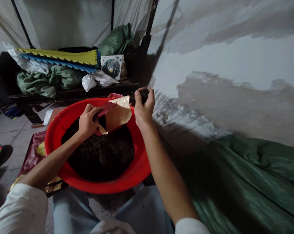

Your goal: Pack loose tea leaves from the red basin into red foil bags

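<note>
Two hands work above a red basin (137, 170) holding a dark heap of leaves (100, 156). The left hand (87, 122) grips a red scoop (105, 109) against a tan paper packet (117, 113); the right hand (144, 109), nearly shut, hides most of its clump of dark leaves (143, 96), near the wall (185, 110).

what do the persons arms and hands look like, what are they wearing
The left hand and right hand are bare, with no gloves, and so are the forearms. A loose white sleeve shows on each arm, on the left and on the right, starting near the elbow.
</note>
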